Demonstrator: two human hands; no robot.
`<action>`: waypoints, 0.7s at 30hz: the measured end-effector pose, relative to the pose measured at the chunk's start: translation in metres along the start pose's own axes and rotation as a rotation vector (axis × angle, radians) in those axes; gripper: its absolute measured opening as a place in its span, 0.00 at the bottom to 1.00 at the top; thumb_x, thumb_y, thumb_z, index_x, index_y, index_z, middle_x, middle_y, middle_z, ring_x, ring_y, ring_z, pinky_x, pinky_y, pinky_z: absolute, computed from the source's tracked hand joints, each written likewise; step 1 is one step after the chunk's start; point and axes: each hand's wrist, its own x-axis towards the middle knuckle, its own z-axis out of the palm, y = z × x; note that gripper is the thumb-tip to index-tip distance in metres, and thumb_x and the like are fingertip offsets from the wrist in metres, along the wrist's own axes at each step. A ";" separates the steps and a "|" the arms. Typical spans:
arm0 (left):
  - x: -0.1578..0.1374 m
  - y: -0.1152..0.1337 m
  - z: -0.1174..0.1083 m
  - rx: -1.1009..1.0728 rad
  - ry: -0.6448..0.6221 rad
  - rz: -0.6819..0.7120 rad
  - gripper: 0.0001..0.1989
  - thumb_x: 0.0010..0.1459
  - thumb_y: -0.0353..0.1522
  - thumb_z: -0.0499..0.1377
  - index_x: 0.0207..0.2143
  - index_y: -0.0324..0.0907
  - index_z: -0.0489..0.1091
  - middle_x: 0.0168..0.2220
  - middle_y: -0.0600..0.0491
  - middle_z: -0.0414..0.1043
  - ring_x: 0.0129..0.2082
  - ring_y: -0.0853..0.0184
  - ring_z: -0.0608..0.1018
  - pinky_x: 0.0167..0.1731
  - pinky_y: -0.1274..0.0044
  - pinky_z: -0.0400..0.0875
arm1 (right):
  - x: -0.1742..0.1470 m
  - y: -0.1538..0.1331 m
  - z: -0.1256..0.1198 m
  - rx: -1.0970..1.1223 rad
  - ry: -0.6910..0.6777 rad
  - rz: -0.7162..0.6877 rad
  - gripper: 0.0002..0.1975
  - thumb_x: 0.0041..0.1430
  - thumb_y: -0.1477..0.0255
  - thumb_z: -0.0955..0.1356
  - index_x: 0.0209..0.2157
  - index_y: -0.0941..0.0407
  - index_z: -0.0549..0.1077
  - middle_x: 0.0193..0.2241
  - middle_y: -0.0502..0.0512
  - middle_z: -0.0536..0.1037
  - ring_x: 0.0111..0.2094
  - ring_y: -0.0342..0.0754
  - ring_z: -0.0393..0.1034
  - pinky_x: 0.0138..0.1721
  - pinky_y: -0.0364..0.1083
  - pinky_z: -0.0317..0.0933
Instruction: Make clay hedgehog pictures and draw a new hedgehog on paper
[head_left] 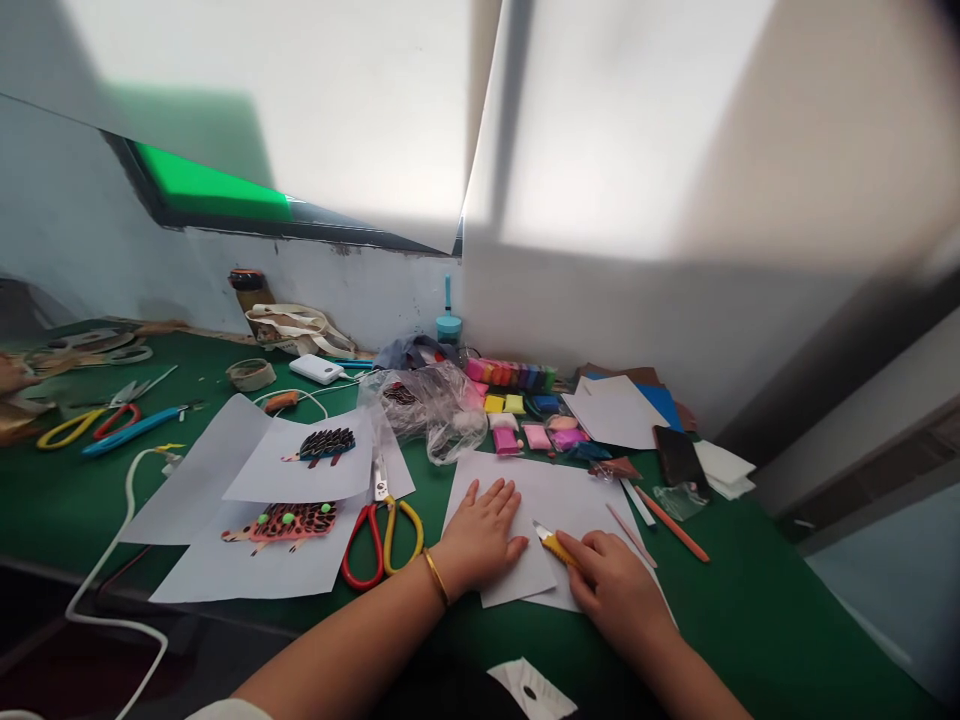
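Note:
My left hand (484, 535) lies flat, fingers outstretched, on sheets of white paper (517, 578) at the front of the green table. A gold bangle circles that wrist. In my right hand (619, 590) is a yellow utility knife (556, 547), its blade bared and pointing up and left over the paper, close to the left thumb. Whether the blade touches the sheet I cannot tell. Left of my left hand rest scissors (382, 535) with one red and one yellow handle. Beside them, paper sheets carry a dark hedgehog figure (325, 446) and a pink one with green dots (289, 522).
Packets of coloured clay (536, 436) and a crumpled plastic bag (427, 400) lie behind the paper. To the right are a phone (680, 462) and an orange pencil (673, 525). More scissors (94, 420) and a white cable (97, 620) are at left.

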 end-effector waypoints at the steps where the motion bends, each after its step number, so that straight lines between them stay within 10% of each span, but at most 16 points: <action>1: 0.000 0.000 0.001 0.005 -0.007 -0.001 0.35 0.65 0.50 0.41 0.67 0.40 0.50 0.68 0.46 0.46 0.69 0.58 0.48 0.66 0.56 0.38 | 0.001 -0.001 0.000 -0.001 -0.002 0.000 0.21 0.59 0.75 0.63 0.54 0.51 0.72 0.33 0.56 0.74 0.36 0.50 0.68 0.38 0.47 0.61; 21: 0.000 -0.001 0.004 0.018 -0.002 -0.002 0.35 0.65 0.50 0.40 0.67 0.39 0.49 0.69 0.46 0.46 0.69 0.59 0.47 0.66 0.57 0.38 | 0.009 -0.001 0.004 -0.012 -0.002 0.011 0.21 0.60 0.74 0.63 0.54 0.52 0.72 0.33 0.57 0.73 0.36 0.50 0.67 0.37 0.47 0.61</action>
